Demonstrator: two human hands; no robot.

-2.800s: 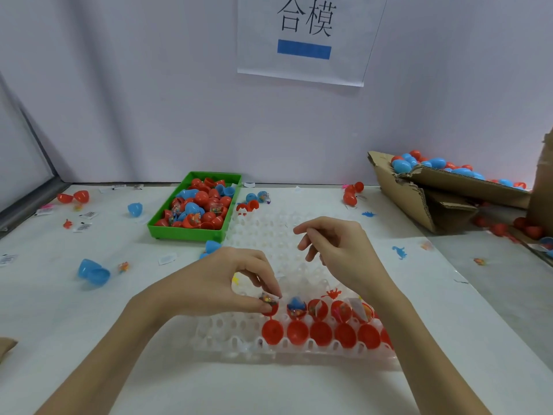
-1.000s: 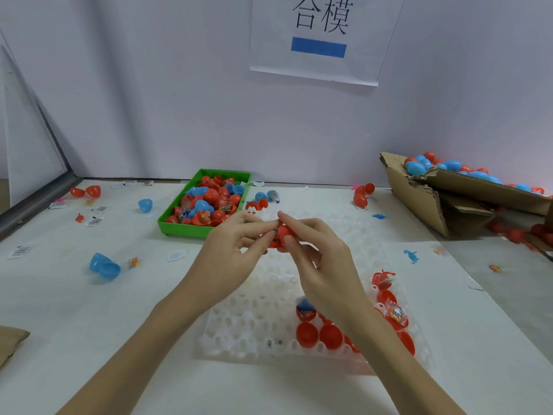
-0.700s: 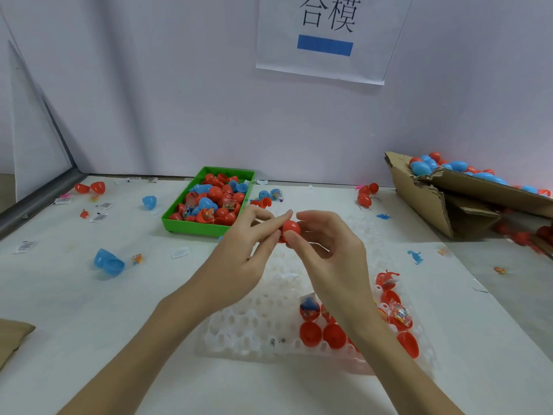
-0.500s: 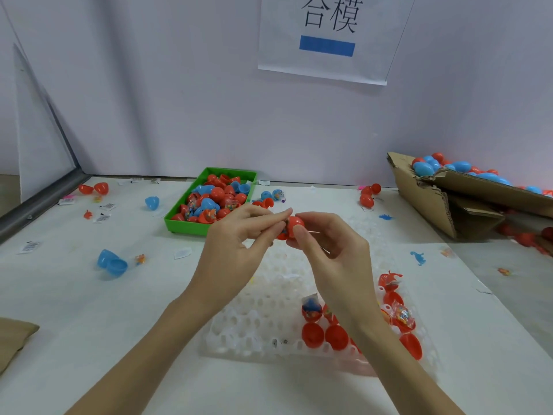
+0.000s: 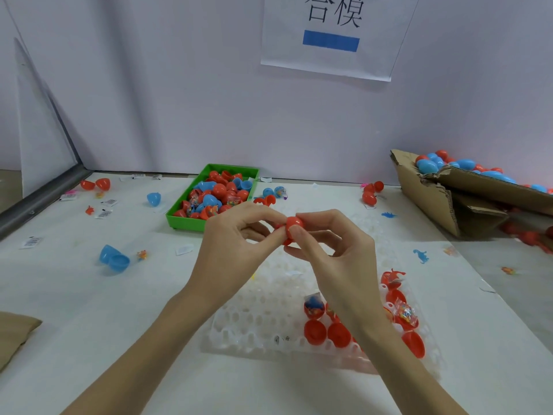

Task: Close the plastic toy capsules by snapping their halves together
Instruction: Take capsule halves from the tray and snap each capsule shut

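A: What's different from a few seconds back?

B: Then the left hand (image 5: pixel 236 244) was down at the near edge of the white tray (image 5: pixel 254 319), fingers on a filled red half, and the right hand (image 5: pixel 335 253) hovered loose above it. Now both are lifted over the tray's far edge with one red capsule (image 5: pixel 294 226) between them. Over the last second it has barely moved, only the fingers have settled on it.

A: So is it shut?

B: I'd judge it closed or nearly so; it reads as one rounded shell, but the fingers hide the seam, so I cannot tell if it has clicked.

A: How are the hands set?

B: Wrists raised, palms turned toward each other. The left thumb and forefinger pinch the capsule's left side, the right thumb and forefinger pinch its right, other fingers curled clear.

A: And the rest?

B: Open red halves (image 5: pixel 314 332) sit along the tray's near right corner, some with toys in them, so plenty remains. The green bin (image 5: pixel 185 221) stands at the table's far side, the cardboard box (image 5: pixel 434 199) at its right edge
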